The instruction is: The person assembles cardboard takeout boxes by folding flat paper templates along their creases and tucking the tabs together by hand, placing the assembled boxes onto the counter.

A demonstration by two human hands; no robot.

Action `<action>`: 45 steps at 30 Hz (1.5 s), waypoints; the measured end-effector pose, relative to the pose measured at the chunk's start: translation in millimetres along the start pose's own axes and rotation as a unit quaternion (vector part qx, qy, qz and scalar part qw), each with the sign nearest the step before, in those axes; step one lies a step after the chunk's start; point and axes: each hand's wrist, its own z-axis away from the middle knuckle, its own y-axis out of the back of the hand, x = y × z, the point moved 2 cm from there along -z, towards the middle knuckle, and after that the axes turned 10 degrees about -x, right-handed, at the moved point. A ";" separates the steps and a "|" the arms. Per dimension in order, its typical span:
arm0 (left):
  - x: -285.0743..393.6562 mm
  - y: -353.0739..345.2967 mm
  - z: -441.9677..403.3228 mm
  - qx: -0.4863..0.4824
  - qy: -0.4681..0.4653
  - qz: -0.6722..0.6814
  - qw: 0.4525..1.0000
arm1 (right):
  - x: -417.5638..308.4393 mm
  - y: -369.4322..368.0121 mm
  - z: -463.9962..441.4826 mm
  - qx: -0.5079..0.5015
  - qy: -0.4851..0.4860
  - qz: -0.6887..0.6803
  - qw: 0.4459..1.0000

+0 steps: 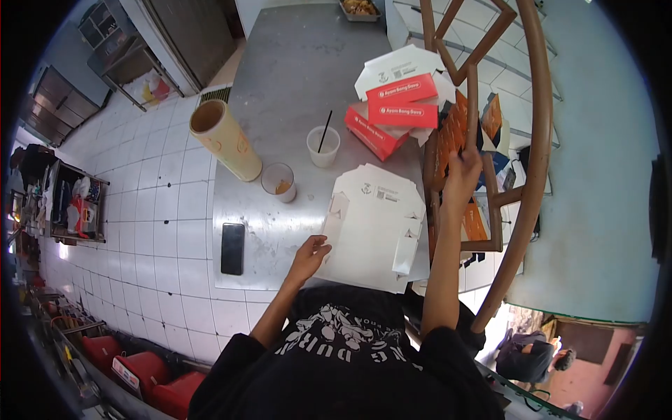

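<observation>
A flat white unfolded carton (371, 231) lies on the steel table in front of me, its side flaps partly raised. My left hand (310, 259) is at its left edge, fingers loosely bent and apart. My right hand (463, 171) reaches past the table's right side, to the stacked orange cartons (450, 136) by the brown railing. Its fingers are curled closed, and what they hold, if anything, cannot be made out. Beyond the white carton, several red-and-white food boxes (404, 115) lie in an overlapping pile.
On the steel table (280, 63) stand a tall cream cylinder (234, 150), a glass (279, 183) and a plastic cup (323, 147) with a black straw. A phone (232, 249) lies front left. A food tray (360, 8) sits at the far end. The brown railing (535, 140) curves along the right.
</observation>
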 end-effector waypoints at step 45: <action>-23.9 -44.3 -47.1 0.034 -0.065 -0.158 0.985 | 134.0 72.3 230.8 -0.113 -0.264 0.439 0.851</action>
